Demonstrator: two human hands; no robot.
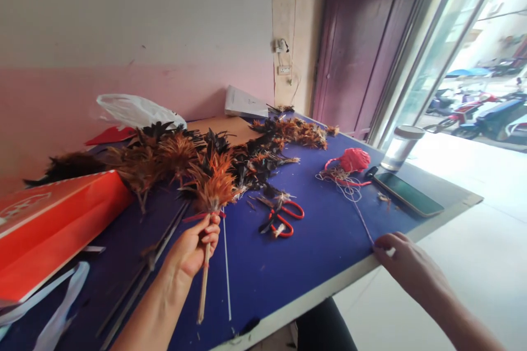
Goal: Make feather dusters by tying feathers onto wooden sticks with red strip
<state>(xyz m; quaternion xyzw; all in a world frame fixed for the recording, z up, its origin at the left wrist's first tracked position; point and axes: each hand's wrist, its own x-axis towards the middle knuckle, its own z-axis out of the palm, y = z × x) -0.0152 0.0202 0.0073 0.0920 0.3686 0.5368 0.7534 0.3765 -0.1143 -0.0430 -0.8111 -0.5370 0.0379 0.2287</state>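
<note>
Here the left hand [193, 247] grips a feather-tipped stick [205, 279] upright over the blue bench [288, 269], while the right hand [405, 263] pinches a taut string [362, 219] near red scissors [284, 218].

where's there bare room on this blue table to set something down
Bare blue table lies along the near edge, between the red scissors and the right hand, and between the string and the phone. The feathers crowd the middle and back; the orange bag fills the left.
</note>
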